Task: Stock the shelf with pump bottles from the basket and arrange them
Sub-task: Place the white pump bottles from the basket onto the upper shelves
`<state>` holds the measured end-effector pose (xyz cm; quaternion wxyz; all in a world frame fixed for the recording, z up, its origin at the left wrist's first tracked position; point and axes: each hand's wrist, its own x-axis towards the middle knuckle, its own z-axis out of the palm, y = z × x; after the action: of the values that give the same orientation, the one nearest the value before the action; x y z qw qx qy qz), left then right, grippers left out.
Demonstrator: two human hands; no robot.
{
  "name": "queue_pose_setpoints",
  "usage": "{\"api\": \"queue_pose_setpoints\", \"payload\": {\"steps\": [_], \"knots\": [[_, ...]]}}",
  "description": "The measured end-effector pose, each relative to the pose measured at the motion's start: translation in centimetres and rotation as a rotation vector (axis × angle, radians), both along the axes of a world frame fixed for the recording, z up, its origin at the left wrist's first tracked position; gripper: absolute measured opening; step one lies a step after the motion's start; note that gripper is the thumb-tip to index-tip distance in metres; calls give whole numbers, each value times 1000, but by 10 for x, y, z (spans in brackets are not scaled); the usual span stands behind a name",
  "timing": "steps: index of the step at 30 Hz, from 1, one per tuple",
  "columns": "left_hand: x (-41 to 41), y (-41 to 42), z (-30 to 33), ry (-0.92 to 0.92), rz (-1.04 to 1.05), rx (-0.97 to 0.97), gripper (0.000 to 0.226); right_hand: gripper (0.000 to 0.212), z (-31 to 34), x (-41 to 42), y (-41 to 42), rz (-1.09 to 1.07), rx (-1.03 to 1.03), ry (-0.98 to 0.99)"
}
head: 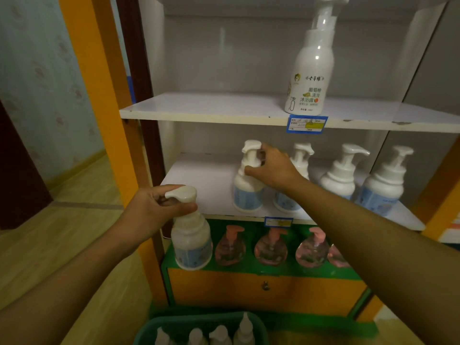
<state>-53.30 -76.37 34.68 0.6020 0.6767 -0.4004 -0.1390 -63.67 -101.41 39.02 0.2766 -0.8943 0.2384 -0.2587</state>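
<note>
Middle shelf (199,180) holds four white pump bottles in a row along its right and centre; left part bare. Leftmost of the row, bottle A (246,192), stands upright, long axis vertical, nozzle pointing left and a little toward the camera. Right hand (271,168) is on it: fingers (251,170) curled round the neck under the pump head, thumb side at the collar. Gripping, not just touching, as far as I can see. Its three neighbours (384,180) are upright too, nozzles pointing right, so A faces the opposite way.

Left hand (151,207) holds bottle B (191,242) by the pump neck, fingers wrapped below the head. B hangs in the air in front of the shelf edge, just left of A and lower, upright with a slight tilt, nozzle pointing left.

Basket (146,329) at the bottom edge: at least four more white bottles (245,327) in it, tops up.

Top shelf (199,108): one tall white bottle (311,78), alone. Bottom shelf: pink bottles (270,247) in a row.

Progress, my estimate: under half. Four placed, one in hand, several in the basket. Remaining: set B in the open left space, empty the basket, then turn nozzles to match; A probably needs turning.
</note>
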Motion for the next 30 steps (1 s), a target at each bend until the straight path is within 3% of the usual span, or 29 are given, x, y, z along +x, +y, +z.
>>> {"api": "queue_pose_setpoints", "payload": {"steps": [6, 9, 14, 19, 30], "knots": [[-1, -3, -2, -4, -1, 40, 46, 54, 1, 1, 1, -184, -48, -20], [0, -3, -3, -7, -3, 55, 48, 62, 1, 3, 4, -167, -80, -19], [0, -1, -2, -11, -16, 66, 45, 57, 6, -2, -2, -55, -36, 85], [-5, -3, -1, 1, 9, 79, 44, 60, 5, 4, 4, -186, -35, 41], [-8, 1, 1, 5, 11, 92, 49, 54, 2, 8, 7, -162, -20, 21]]}}
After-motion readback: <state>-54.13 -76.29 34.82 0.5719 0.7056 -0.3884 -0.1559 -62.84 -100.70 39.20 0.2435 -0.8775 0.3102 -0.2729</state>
